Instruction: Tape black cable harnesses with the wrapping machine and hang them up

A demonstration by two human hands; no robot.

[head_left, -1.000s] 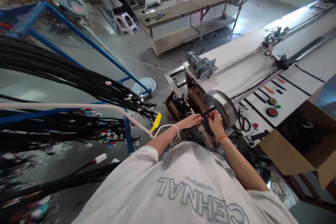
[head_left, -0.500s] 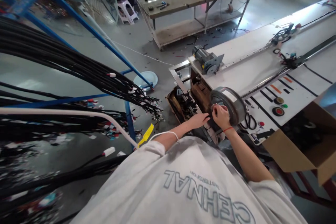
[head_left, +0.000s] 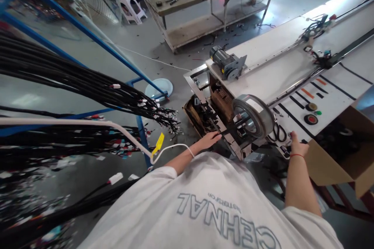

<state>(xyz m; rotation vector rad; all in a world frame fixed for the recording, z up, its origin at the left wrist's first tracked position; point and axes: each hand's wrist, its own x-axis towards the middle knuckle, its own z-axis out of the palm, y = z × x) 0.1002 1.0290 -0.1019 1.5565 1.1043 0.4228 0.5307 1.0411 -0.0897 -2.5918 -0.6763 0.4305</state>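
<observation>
Tape strip (head_left: 230, 129) taut, left hand (head_left: 209, 140) to reel (head_left: 253, 115)

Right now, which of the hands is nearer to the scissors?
Right. The right hand rests on the panel just beside the scissors; the left hand is beyond the grey tape wheel.

One head-worn camera looks steeply down (and forward) over the wearer's chest, near the bench (head_left: 263, 74).
</observation>
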